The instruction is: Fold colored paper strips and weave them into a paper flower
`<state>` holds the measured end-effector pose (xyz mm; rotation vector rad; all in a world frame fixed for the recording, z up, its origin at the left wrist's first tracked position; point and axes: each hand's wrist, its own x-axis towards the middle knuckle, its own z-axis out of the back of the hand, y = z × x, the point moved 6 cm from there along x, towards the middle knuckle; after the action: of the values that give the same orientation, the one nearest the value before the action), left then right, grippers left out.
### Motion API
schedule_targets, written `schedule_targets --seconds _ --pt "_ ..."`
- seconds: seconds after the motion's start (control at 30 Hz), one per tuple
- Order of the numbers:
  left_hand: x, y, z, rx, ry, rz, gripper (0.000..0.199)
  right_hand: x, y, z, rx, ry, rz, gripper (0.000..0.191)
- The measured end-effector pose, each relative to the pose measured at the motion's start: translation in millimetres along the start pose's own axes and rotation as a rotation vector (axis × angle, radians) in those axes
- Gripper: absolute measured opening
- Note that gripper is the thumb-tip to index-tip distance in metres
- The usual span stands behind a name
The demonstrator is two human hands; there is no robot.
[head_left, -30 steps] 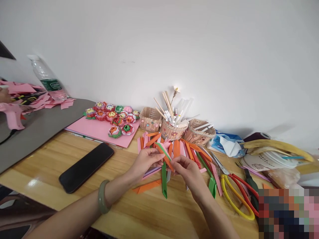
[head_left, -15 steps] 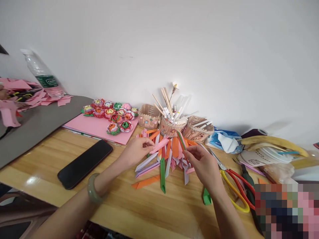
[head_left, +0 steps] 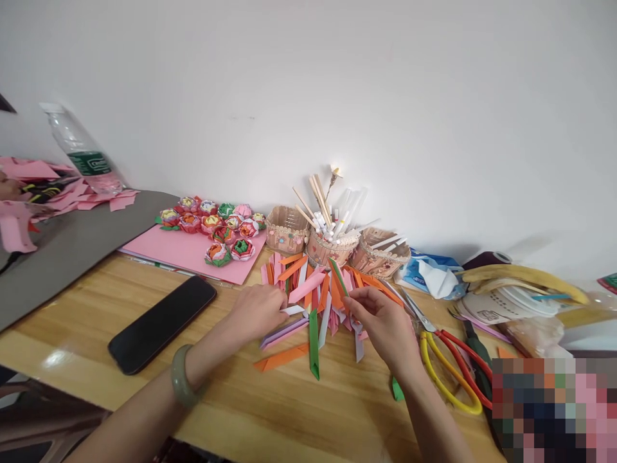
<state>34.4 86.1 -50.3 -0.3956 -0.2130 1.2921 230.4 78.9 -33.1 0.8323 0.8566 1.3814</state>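
Observation:
My left hand [head_left: 255, 313] reaches in from the left with its fingers closed around the near end of a pale folded paper strip [head_left: 294, 310]. In my right hand [head_left: 380, 321] a green and orange folded paper strip [head_left: 338, 276] is pinched between thumb and fingers, slanting up to the left. Between and behind both hands lies a heap of folded strips in pink, orange, white and purple. A green strip [head_left: 314, 347] and an orange strip [head_left: 281, 357] lie at its near side. My left fingertips are partly hidden.
Behind the heap stand decorated baskets [head_left: 332, 247] with sticks and pens. Paper flowers [head_left: 224, 235] rest on pink sheets [head_left: 193, 247] to the left, near a black phone [head_left: 161, 325]. Scissors [head_left: 453, 366], a tissue pack [head_left: 434, 275] and a banana peel [head_left: 525, 281] lie right.
My left hand has moved down and slightly left, from beside a pink strip onto a pale one. My right hand keeps the green and orange strip, shifted slightly left. The view has shifted a little.

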Motion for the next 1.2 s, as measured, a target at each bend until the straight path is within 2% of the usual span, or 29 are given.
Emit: schedule_targets --seconds 0.13,0.2,0.33,0.47,0.53,0.63,0.8,1.0,1.2 --pt "0 -1 6.4 -0.019 -0.005 0.014 0.019 0 -3 -5 0.087 0.031 -0.015 0.025" --pt "2 -3 10.2 -0.158 -0.009 -0.012 0.019 0 -5 -8 0.156 0.052 -0.034 0.028" --pt "8 -6 10.3 -0.822 0.047 -0.060 0.017 -1 -5 -18 0.346 0.096 -0.066 0.031" --pt "10 -8 -6.0 -1.465 0.115 0.049 0.020 -5 -4 -32 0.488 0.177 -0.104 0.030" --pt "9 -12 -17.1 -1.654 0.151 0.109 0.021 -7 -5 -37 0.507 0.179 -0.097 0.029" --pt "8 -18 -29.5 -1.824 0.176 0.159 0.021 -9 -5 -43 0.519 0.181 -0.070 0.027" --pt "6 -22 -35.8 -1.899 0.170 0.149 0.018 -10 -5 -47 0.501 0.164 -0.015 0.025" --pt "6 -30 -30.4 -1.816 0.204 0.047 0.014 -9 -4 -46 0.428 0.123 0.052 0.023" --pt "6 -24 -28.3 -1.612 0.086 0.098 0.020 -11 1 -48 0.260 0.135 0.147 0.018"
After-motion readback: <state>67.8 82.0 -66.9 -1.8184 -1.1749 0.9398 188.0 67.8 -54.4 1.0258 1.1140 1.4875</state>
